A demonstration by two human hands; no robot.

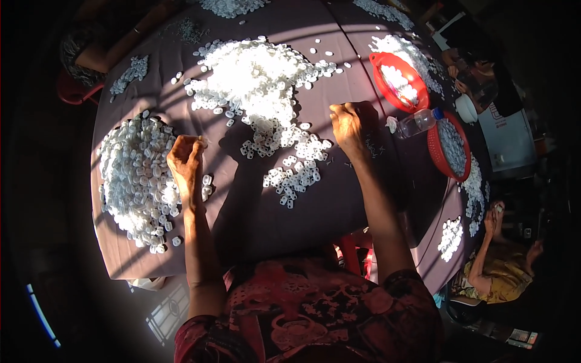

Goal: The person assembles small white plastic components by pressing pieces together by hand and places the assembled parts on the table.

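Scanning from the left, we see our left hand (186, 158) fisted at the sorted white pile (136, 181); the small loose pieces (292, 175) lie between, nearer our right hand (348, 124), also fisted; contents hidden.

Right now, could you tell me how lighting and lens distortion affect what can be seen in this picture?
Head view: hard sunlight blows out the central white pile, hiding single pieces; both closed hands, left hand and right hand, cast dark shadows on the table cloth; the fisheye bends the table edge, and the rim falls black.
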